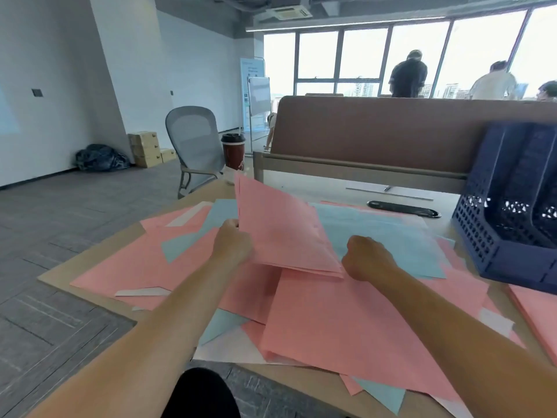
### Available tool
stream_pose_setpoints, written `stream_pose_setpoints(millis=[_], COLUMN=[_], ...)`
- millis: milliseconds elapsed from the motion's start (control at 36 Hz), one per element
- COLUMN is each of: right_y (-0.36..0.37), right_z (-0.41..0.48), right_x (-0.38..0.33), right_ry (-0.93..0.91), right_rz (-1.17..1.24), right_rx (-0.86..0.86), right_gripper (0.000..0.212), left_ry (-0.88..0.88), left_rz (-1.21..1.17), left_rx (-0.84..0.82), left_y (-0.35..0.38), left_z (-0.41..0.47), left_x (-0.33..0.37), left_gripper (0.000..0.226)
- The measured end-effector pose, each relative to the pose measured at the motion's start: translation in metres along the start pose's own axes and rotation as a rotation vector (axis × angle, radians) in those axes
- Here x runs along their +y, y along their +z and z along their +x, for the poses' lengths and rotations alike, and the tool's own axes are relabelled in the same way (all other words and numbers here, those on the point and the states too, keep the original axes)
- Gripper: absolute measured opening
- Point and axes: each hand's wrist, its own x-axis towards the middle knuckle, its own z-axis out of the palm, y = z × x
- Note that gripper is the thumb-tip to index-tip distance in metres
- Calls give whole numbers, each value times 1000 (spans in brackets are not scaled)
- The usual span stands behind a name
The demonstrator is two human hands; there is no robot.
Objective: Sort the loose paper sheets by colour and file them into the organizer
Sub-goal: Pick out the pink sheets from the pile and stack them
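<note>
My left hand grips the left edge of a stack of pink sheets, tilted up off the table. My right hand is curled at the stack's lower right corner and seems to grip it there. Loose pink sheets, light blue sheets and a few white sheets lie scattered and overlapping on the wooden table. The dark blue lattice organizer stands at the right of the table, its compartments facing me.
A red paper cup stands at the table's far left corner by a grey office chair. A brown divider panel runs along the back. A black cable slot lies behind the papers. More pink sheets lie at the right edge. People stand by the windows.
</note>
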Motion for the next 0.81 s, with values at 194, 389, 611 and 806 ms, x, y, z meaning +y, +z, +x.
stream_pose_setpoints(millis=[194, 389, 611, 806], right_y=[-7, -7, -9, -11], right_z=[-6, 2, 12, 5], right_x=[28, 28, 25, 24], right_ry=[17, -73, -196, -226], right_rz=[-133, -231, -298, -348], right_rx=[-96, -203, -239, -248], right_gripper=[5, 18, 30, 34], left_ry=[40, 9, 28, 68], left_rz=[-10, -64, -88, -98], left_rx=[-3, -38, -37, 16], left_y=[-1, 4, 8, 6], left_z=[-17, -23, -17, -20], left_x=[5, 9, 10, 15], left_gripper=[30, 42, 39, 42])
